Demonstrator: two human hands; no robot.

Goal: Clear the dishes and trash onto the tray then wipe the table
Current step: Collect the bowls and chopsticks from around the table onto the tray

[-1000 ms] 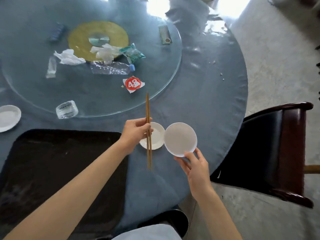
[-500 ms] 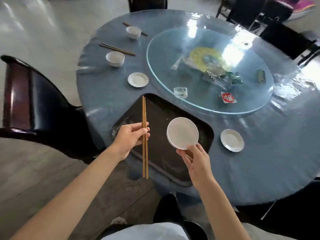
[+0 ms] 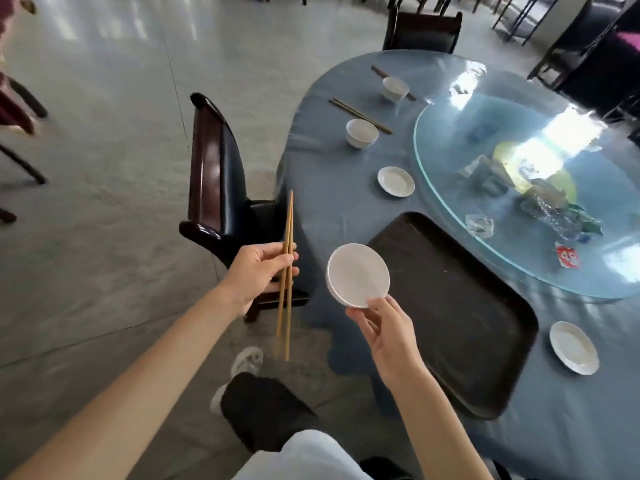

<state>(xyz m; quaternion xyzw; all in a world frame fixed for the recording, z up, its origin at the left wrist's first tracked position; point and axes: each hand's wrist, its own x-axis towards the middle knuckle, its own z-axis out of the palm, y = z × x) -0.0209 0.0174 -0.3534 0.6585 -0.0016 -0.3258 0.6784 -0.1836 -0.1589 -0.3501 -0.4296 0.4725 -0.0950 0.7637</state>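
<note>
The left hand pinches a pair of long wooden chopsticks near their middle, held upright over the floor, just off the table edge. The right hand grips a small white ceramic bowl by its near rim, thumb inside, fingers curled beneath; the bowl tilts toward the camera, just left of the empty dark rectangular tray on the blue-clothed round table. To do this step well, I judge both hands should swing right over the tray, level the bowl before lowering it into a corner, and lay the chopsticks flat along an edge so they cannot roll
</note>
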